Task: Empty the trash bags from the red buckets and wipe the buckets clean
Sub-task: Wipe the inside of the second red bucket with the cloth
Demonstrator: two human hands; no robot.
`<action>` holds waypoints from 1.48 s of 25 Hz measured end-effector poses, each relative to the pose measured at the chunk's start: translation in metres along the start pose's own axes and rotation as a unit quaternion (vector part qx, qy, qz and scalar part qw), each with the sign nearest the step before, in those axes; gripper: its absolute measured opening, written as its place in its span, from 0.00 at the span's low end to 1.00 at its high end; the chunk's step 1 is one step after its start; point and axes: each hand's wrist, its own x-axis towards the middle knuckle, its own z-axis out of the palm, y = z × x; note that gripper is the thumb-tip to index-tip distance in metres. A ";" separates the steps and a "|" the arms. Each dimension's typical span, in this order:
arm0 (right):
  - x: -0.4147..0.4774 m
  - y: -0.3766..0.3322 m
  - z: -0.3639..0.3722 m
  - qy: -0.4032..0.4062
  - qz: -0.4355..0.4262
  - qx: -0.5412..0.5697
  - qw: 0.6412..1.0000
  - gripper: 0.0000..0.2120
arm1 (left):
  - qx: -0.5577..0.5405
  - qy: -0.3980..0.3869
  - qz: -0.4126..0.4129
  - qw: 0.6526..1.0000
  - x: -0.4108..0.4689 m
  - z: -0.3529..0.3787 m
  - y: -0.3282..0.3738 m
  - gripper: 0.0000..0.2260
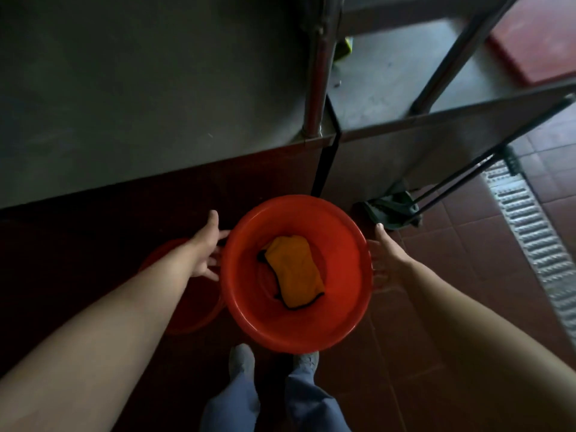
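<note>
Red bucket (pixel 343 275) sits at floor level on the near side of the steel counter (pixel 124 104). It holds no bag, only a yellow cloth (pixel 294 271) lying on its bottom. Left hand (pixel 207 247) and right hand (pixel 386 254) flank its wall, fingers (pixel 219 236) straight and spread, gripping nothing; contact with the rim cannot be confirmed. Judged step: wiping. Next move calls for taking up the cloth. A second red bucket (pixel 193 316) waits at left.
</note>
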 end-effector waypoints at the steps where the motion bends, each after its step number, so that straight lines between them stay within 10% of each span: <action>1: -0.026 -0.004 0.000 -0.009 0.001 -0.011 1.000 0.39 | 0.000 -0.002 0.010 1.000 -0.028 -0.009 0.000 0.41; 21: -0.419 -0.104 0.178 -0.027 -0.162 -0.169 0.972 0.38 | -0.095 0.015 0.133 0.987 -0.387 -0.297 0.005 0.44; 37: -0.355 -0.330 0.388 -0.102 -0.195 -0.297 0.929 0.37 | -0.189 0.146 0.125 0.963 -0.341 -0.446 0.134 0.43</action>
